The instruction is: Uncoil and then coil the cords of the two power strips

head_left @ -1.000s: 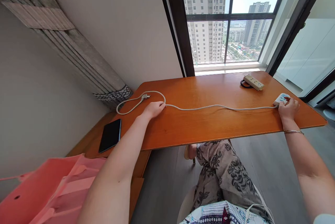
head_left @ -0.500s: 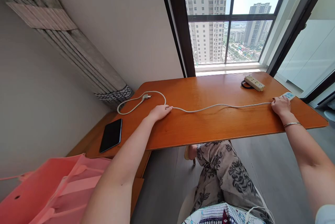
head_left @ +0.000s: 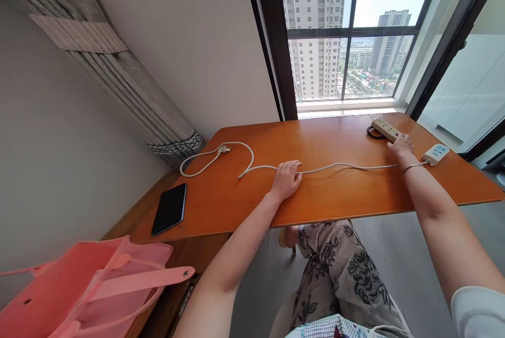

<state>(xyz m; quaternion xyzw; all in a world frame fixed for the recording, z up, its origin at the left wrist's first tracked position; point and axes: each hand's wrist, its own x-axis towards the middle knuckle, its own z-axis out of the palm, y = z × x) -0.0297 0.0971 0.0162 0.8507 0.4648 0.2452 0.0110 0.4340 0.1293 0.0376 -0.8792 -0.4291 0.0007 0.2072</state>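
Observation:
My left hand (head_left: 286, 180) lies palm down over the white cord (head_left: 347, 166) near the middle of the table, thumb and fingers apart. My right hand (head_left: 401, 147) has its fingers round the near end of a beige power strip (head_left: 385, 130), which still rests on the tabletop. A coil of black cable (head_left: 374, 132) sits beside that strip. The white cord runs under my right wrist to a small white socket block (head_left: 436, 153) at the right. At its other end, a white plug (head_left: 224, 150) lies inside a loose loop at the left.
A black tablet (head_left: 169, 209) lies at the left end of the brown wooden table (head_left: 229, 206). Below it is a pink bag (head_left: 98, 280) with its strap sticking out. Behind the table are a window (head_left: 347, 64) and a tied curtain (head_left: 158, 111).
My left hand has slid right along the cord, leaving a bend behind. My right hand has left the white socket block and moved left and away from me to the beige power strip.

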